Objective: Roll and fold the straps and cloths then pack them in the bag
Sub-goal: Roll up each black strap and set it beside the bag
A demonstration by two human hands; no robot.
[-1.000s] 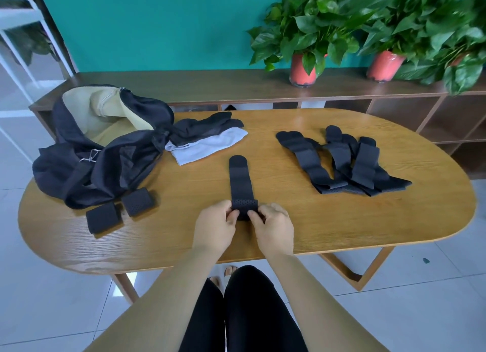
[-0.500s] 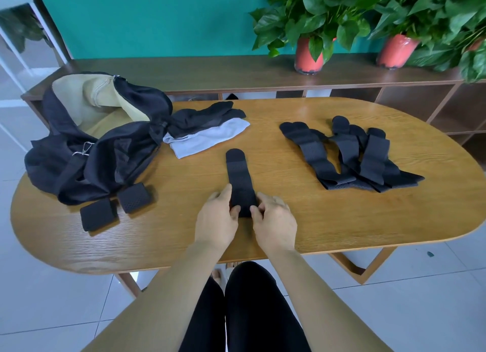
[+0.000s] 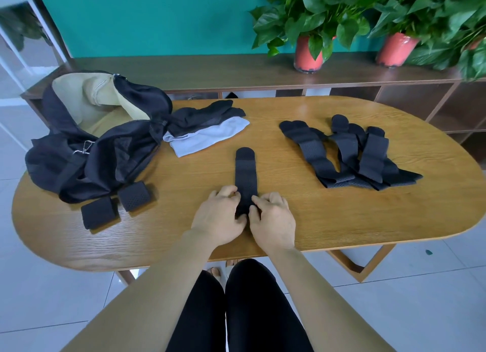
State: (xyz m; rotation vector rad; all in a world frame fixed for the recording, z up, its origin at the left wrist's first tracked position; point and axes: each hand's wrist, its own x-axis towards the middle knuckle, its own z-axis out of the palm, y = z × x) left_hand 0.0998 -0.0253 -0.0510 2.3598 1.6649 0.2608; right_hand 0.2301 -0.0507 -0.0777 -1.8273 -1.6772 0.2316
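- Teal wall at the back, with a long low wooden shelf (image 3: 236,71) under it carrying potted plants (image 3: 309,23) in red pots.
- Oval wooden table (image 3: 342,220) fills the middle of the view, over a pale tiled floor.
- Black bag (image 3: 86,152) with tan lining lies open and slumped at the table's far left.
- Pile of unrolled black straps (image 3: 349,154) lies fanned out on the right side, well apart from the bag.
- Black and white cloths (image 3: 207,128) lie folded together just beside the bag's mouth.
- One black strap (image 3: 246,170) lies straight at the centre, its near end curled up between both hands.
- Left hand (image 3: 218,220) pinches that near end with thumb and fingertips.
- Right hand (image 3: 273,220) grips the same end likewise, touching the left.
- Two rolled straps (image 3: 115,203) sit side by side in front of the bag.
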